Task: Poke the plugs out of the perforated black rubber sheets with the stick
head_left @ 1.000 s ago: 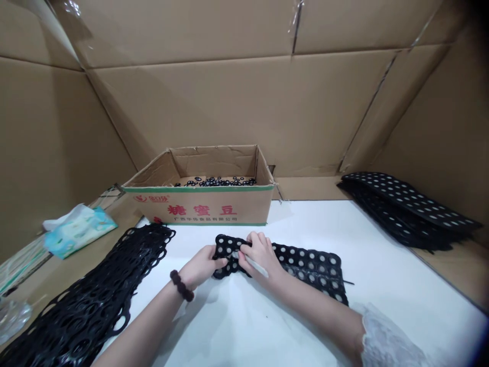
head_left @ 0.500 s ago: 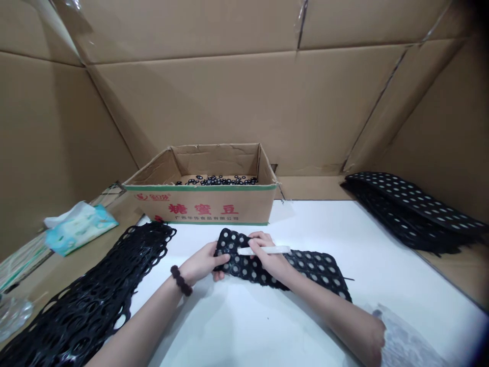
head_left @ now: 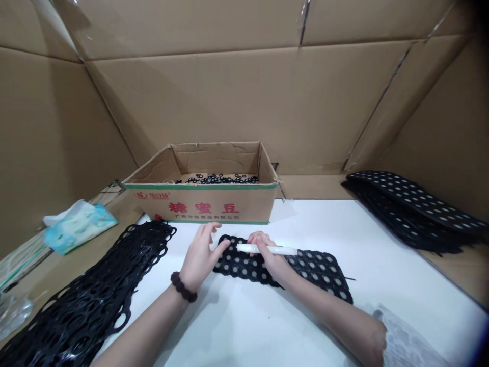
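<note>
A black rubber sheet (head_left: 319, 267) with rows of pale round spots lies on the white table in front of me. My right hand (head_left: 268, 253) rests over its middle, fingers closed round a white pen-like stick (head_left: 282, 251) that points left. At the sheet's left end is my left hand (head_left: 201, 255), raised, with thumb and fingers apart and nothing seen between them. Its thumb is over the sheet's corner; whether it touches I cannot tell.
Beyond the hands stands an open cardboard box (head_left: 206, 201) with many small black rings (head_left: 221, 179). A black sheet full of holes (head_left: 87, 295) lies on the left, near a tissue pack (head_left: 80, 227). Spotted black sheets (head_left: 416, 214) are piled at right. Cardboard walls surround the table (head_left: 244, 326).
My left hand has let go of the sheet's left end and lifted up with its fingers spread. The sheet's left end lies flatter. My right hand still holds the white stick, nearly unmoved.
</note>
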Demonstrator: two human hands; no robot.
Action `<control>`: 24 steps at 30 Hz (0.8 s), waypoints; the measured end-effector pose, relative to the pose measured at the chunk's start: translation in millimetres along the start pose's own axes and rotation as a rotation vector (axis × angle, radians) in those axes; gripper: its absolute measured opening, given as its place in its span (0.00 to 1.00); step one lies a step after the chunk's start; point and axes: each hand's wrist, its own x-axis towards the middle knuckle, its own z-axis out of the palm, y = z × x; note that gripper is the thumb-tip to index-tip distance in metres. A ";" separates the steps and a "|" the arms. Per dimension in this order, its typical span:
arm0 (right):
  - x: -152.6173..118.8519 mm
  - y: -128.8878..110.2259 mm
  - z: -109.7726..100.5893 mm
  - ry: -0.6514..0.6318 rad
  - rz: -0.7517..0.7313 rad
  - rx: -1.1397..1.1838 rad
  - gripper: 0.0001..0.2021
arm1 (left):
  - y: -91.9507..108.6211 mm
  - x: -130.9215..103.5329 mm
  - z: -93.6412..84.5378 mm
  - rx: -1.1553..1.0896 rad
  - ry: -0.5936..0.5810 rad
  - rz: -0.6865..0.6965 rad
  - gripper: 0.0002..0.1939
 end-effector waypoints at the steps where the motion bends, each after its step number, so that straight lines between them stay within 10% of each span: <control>1: -0.6 0.0 1.0 -0.009 -0.002 0.002 0.23 | 4.9 -1.7 -0.4 0.049 0.070 0.111 0.15; 7: -2.4 3.1 7.4 -0.043 -0.054 0.006 0.23 | 10.7 -9.2 6.3 0.117 -0.047 0.544 0.08; 24: -7.1 -6.5 13.5 -0.151 0.045 0.131 0.18 | 7.2 -11.2 21.6 0.448 -0.031 0.828 0.07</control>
